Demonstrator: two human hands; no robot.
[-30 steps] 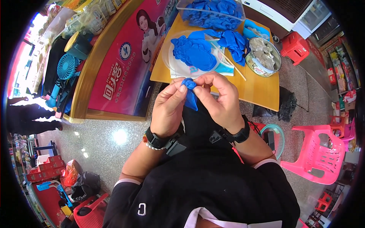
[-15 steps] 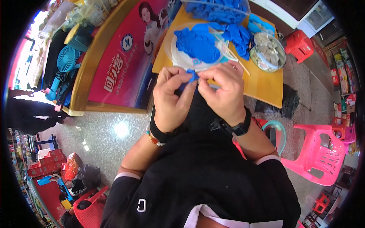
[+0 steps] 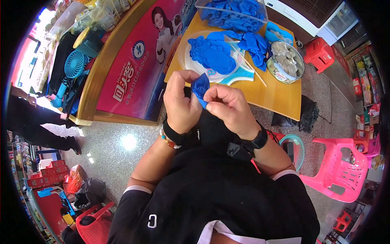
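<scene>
My left hand (image 3: 180, 103) and my right hand (image 3: 232, 109) are raised in front of my body, at the near edge of the table. Between them is a small blue piece of thin, soft material (image 3: 200, 86), folded over. My left thumb and fingers pinch one side of it; my right thumb and forefinger grip its lower right end. Just beyond my hands, a pile of similar flat blue pieces (image 3: 211, 55) lies on a round clear tray (image 3: 185, 67). A thin wooden stick (image 3: 260, 77) rests to its right.
On the table (image 3: 280, 99) stand a clear bin (image 3: 231, 18) heaped with blue pieces, a blue tray (image 3: 278, 31) and a round tin (image 3: 286, 77) holding greyish pieces. A counter (image 3: 134, 69) rises at left; a pink chair (image 3: 339, 168) stands right. Another person's leg (image 3: 50, 134) shows far left.
The blue piece shows larger and more spread between my fingers. My right hand has shifted slightly lower. At far left, the other person's leg and hand have come further into view.
</scene>
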